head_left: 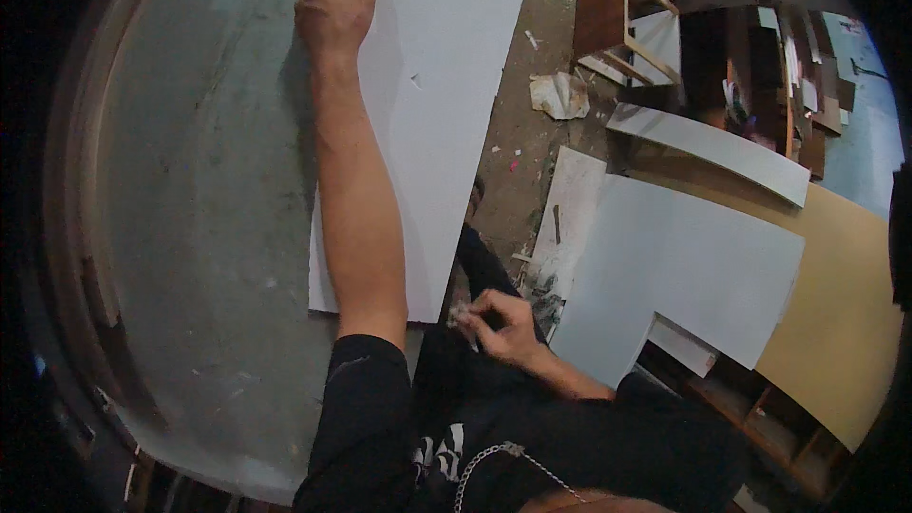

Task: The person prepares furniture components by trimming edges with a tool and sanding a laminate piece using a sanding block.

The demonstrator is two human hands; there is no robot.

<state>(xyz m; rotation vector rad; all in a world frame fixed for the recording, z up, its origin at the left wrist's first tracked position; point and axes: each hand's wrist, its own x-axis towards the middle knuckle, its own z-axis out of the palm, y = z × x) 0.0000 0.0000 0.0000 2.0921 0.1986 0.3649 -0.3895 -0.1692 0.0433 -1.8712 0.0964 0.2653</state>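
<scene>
A long white board (442,85) lies on a grey-green tabletop (218,180), running away from me along the table's right side. My left arm reaches far forward over the board's left edge. At its end, my left hand (337,14) is beside that edge, its fingers loosely curled and apart from the thumb, with nothing visible in them. Close to my body, just past the board's near right corner, my right hand (508,328) is closed in a pinch. A small pale bit shows at its fingertips, too blurred to name.
On the floor to the right lie a large white panel (684,247) with a cut-out, a yellowish sheet (836,294) and a narrow white strip (712,152). Farther off are a brown wooden frame (603,19) and crumpled paper (560,97). Scraps litter the floor.
</scene>
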